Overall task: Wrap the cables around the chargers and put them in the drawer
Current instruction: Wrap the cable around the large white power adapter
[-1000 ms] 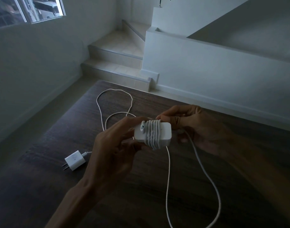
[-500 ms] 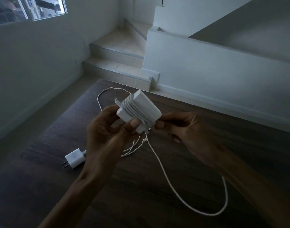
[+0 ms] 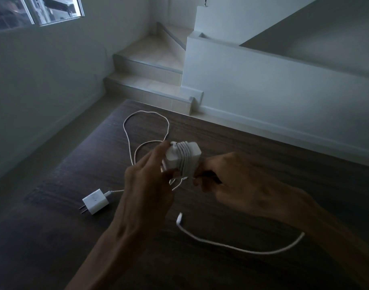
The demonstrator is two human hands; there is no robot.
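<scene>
- I am holding the large white square plastic charger (image 3: 183,159) up above the middle of the dark wood-grain table (image 3: 263,174), so that the cord can pass freely around it.
- Several turns of its thin white cable (image 3: 238,248) are lying side by side across the charger's body; the loose remainder is trailing down onto the table toward the near right and ending in a small plug near the centre.
- My left hand (image 3: 146,185) is steadying the charger at its left end, the fingertips touching its corner and the thumb seeming to press from below; the fingers are fairly extended rather than curled tight.
- My right hand (image 3: 240,185) is curling at the charger's right lower edge, apparently pinching the cable there to feed the next turn, though the dim light is hiding the exact contact.
- The small white cube charger with two metal prongs (image 3: 95,201) is lying toward the near left edge of the table, its own white cord (image 3: 146,126) looping out toward the far edge, not yet wrapped.
- No drawer is showing here, so I judge the stowing step is not yet begun.
</scene>
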